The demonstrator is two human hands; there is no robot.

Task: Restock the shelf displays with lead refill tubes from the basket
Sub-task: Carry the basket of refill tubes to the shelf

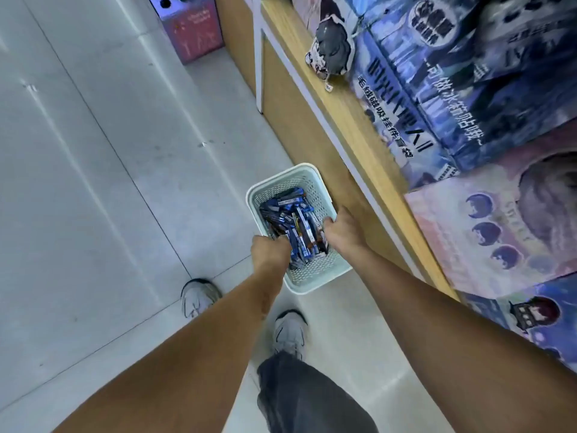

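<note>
A pale green perforated basket stands on the tiled floor beside the wooden shelf unit. It holds several blue and dark lead refill tubes, piled loosely. My left hand grips the basket's left rim with curled fingers. My right hand grips the right rim, fingers curled over the edge into the basket. Both arms reach straight down from the bottom of the view.
The shelf top carries printed display boxes and a small plush figure. A pink box stands on the floor at the far end. My two shoes are just behind the basket on the grey tiles.
</note>
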